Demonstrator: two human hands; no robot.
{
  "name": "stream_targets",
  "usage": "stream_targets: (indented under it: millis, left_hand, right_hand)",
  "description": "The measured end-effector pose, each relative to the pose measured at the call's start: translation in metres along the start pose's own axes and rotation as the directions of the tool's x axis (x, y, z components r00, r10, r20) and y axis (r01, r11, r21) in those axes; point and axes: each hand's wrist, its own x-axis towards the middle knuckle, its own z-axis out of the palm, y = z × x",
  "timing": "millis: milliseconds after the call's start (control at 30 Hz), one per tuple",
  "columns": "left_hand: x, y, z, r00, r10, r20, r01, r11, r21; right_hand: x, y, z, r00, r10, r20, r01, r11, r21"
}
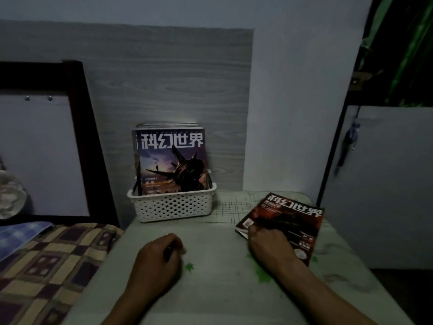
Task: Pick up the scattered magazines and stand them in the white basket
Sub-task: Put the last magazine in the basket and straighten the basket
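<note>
A white perforated basket (173, 208) stands at the back of the small table against the wall. Several magazines stand upright in it; the front one (172, 160) has a purple-blue cover with large white characters. A red-covered magazine (288, 216) lies flat on the table at the right. My right hand (269, 245) rests on its near left corner, fingers curled over the edge and gripping it. My left hand (159, 256) lies on the table in front of the basket, fingers curled in, holding nothing.
The table (210, 277) has a pale patterned cover with green leaf prints. A bed with a checked blanket (46, 261) adjoins it on the left, below a dark headboard frame (79, 127). A white cabinet (386, 184) stands to the right.
</note>
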Motion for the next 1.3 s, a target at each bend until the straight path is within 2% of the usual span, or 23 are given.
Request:
stream_targets:
  millis: [33, 67, 100, 133, 167, 233, 300, 333, 400, 467, 500, 533, 567, 600, 633, 667, 700, 733, 767, 867, 967, 1133, 1300]
  left_hand:
    - [0.004, 0.002, 0.0, 0.99, -0.13, 0.047, 0.137, 0.967, -0.216]
    - [0.01, 0.002, -0.001, 0.955, -0.256, 0.147, 0.295, 0.861, -0.415]
    - [0.016, 0.002, -0.003, 0.894, -0.355, 0.272, 0.447, 0.737, -0.508]
    - [0.022, 0.0, -0.004, 0.827, -0.404, 0.391, 0.559, 0.655, -0.508]
    - [0.024, -0.001, -0.004, 0.777, -0.403, 0.483, 0.62, 0.621, -0.48]
    - [0.022, 0.0, 0.0, 0.716, -0.345, 0.607, 0.668, 0.591, -0.452]
    - [0.012, 0.008, 0.001, 0.672, -0.341, 0.658, 0.701, 0.578, -0.417]
    - [0.007, 0.011, 0.001, 0.683, -0.338, 0.647, 0.685, 0.602, -0.409]
    - [-0.002, 0.014, 0.0, 0.761, -0.307, 0.572, 0.597, 0.676, -0.432]
    - [-0.015, 0.016, -0.002, 0.817, -0.278, 0.505, 0.533, 0.698, -0.478]
    - [-0.023, 0.019, -0.003, 0.843, -0.267, 0.467, 0.509, 0.677, -0.532]
    - [-0.032, 0.023, -0.005, 0.873, -0.247, 0.421, 0.474, 0.638, -0.607]
    - [-0.038, 0.03, -0.01, 0.901, -0.227, 0.369, 0.428, 0.601, -0.675]
    - [-0.042, 0.037, -0.017, 0.923, -0.211, 0.321, 0.383, 0.576, -0.723]
    - [-0.044, 0.045, -0.024, 0.939, -0.198, 0.28, 0.343, 0.564, -0.752]
    - [-0.045, 0.054, -0.031, 0.954, -0.181, 0.241, 0.301, 0.565, -0.768]
    - [-0.044, 0.063, -0.039, 0.966, -0.155, 0.209, 0.26, 0.578, -0.774]
    - [-0.041, 0.073, -0.047, 0.975, -0.121, 0.185, 0.22, 0.595, -0.773]
    - [-0.038, 0.083, -0.055, 0.983, -0.08, 0.163, 0.177, 0.617, -0.767]
    - [-0.022, 0.108, -0.08, 0.999, 0.031, 0.021, -0.008, 0.724, -0.689]
    - [-0.01, 0.108, -0.094, 0.99, 0.058, -0.128, -0.119, 0.831, -0.544]
    - [-0.02, 0.064, -0.074, 0.981, -0.054, -0.186, -0.017, 0.932, -0.363]
    - [-0.023, 0.038, -0.059, 0.968, -0.169, -0.187, 0.089, 0.923, -0.374]
  right_hand:
    - [-0.009, -0.002, -0.007, 0.997, -0.036, -0.075, 0.033, 0.999, -0.032]
    - [-0.019, -0.007, -0.015, 0.991, -0.074, -0.111, 0.067, 0.995, -0.068]
    - [-0.03, -0.016, -0.02, 0.981, -0.128, -0.144, 0.116, 0.989, -0.088]
    - [-0.042, -0.028, -0.024, 0.969, -0.174, -0.174, 0.16, 0.983, -0.092]
    - [-0.053, -0.045, -0.026, 0.951, -0.215, -0.222, 0.197, 0.975, -0.102]
    - [-0.072, -0.08, -0.031, 0.909, -0.282, -0.306, 0.265, 0.959, -0.099]
    - [-0.085, -0.106, -0.037, 0.892, -0.337, -0.301, 0.335, 0.94, -0.062]
    - [-0.088, -0.112, -0.042, 0.885, -0.364, -0.291, 0.37, 0.928, -0.037]
    - [-0.088, -0.112, -0.056, 0.871, -0.419, -0.256, 0.439, 0.898, 0.026]
    - [-0.085, -0.101, -0.066, 0.898, -0.393, -0.198, 0.433, 0.871, 0.233]
    - [-0.085, -0.091, -0.069, 0.944, -0.29, -0.156, 0.329, 0.85, 0.412]
    - [-0.085, -0.078, -0.071, 0.982, -0.123, -0.145, 0.184, 0.803, 0.567]
    - [-0.086, -0.065, -0.067, 0.987, 0.078, -0.143, 0.04, 0.736, 0.675]
    - [-0.086, -0.052, -0.065, 0.958, 0.265, -0.109, -0.1, 0.665, 0.74]
    - [-0.086, -0.038, -0.063, 0.919, 0.39, -0.049, -0.195, 0.56, 0.805]
    - [-0.083, -0.027, -0.065, 0.895, 0.442, 0.056, -0.246, 0.386, 0.889]
    - [-0.078, -0.019, -0.068, 0.894, 0.421, 0.154, -0.251, 0.185, 0.95]
    - [-0.071, -0.013, -0.073, 0.899, 0.392, 0.194, -0.228, 0.041, 0.973]
    - [-0.064, -0.008, -0.081, 0.9, 0.399, 0.176, -0.187, -0.011, 0.982]
    - [-0.048, -0.004, -0.1, 0.869, 0.495, -0.003, -0.002, 0.011, 1.0]
    - [-0.044, -0.009, -0.104, 0.864, 0.497, -0.077, 0.054, 0.059, 0.997]
    - [-0.042, -0.03, -0.077, 0.897, 0.442, -0.003, -0.06, 0.128, 0.99]
    - [-0.031, -0.04, -0.064, 0.9, 0.435, -0.032, -0.068, 0.213, 0.975]
